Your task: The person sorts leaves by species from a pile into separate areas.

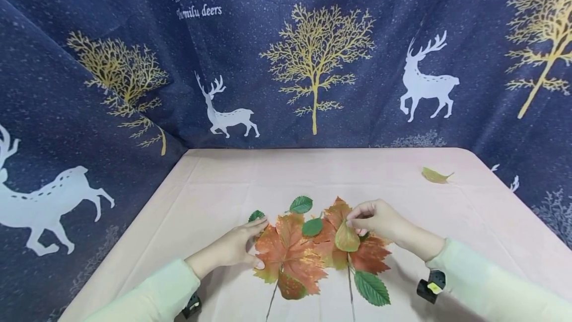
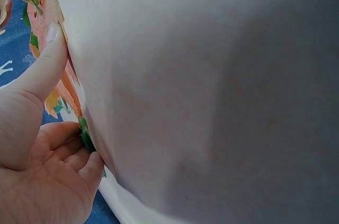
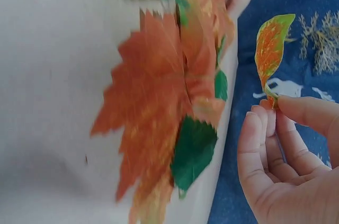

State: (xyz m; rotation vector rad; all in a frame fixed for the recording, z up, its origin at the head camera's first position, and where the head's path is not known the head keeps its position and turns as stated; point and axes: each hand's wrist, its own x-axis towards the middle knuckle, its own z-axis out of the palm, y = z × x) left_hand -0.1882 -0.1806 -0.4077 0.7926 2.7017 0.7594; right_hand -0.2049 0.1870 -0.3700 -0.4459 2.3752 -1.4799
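Observation:
My right hand [image 1: 380, 220] pinches a small yellow-green and orange leaf [image 1: 346, 239] by its stem, thumb against fingertips. In the right wrist view this leaf [image 3: 273, 46] is lifted off the table, above a large orange-red maple leaf [image 1: 371, 255]. My left hand [image 1: 234, 246] rests at the left edge of another large orange maple leaf [image 1: 290, 252], its thumb touching that edge and its fingers stretched beside a green leaf [image 1: 256, 215]. A small reddish leaf [image 1: 291, 286] lies on this maple leaf's lower part. Both large leaves have long dark stems.
More green leaves lie around the pair: one behind [image 1: 301, 204], one between them [image 1: 312, 227] and one at the front right [image 1: 372, 288]. A single yellow-green leaf [image 1: 435, 175] lies far right on the pale table [image 1: 214, 183]. Dark blue cloth [image 1: 286, 113] surrounds the table.

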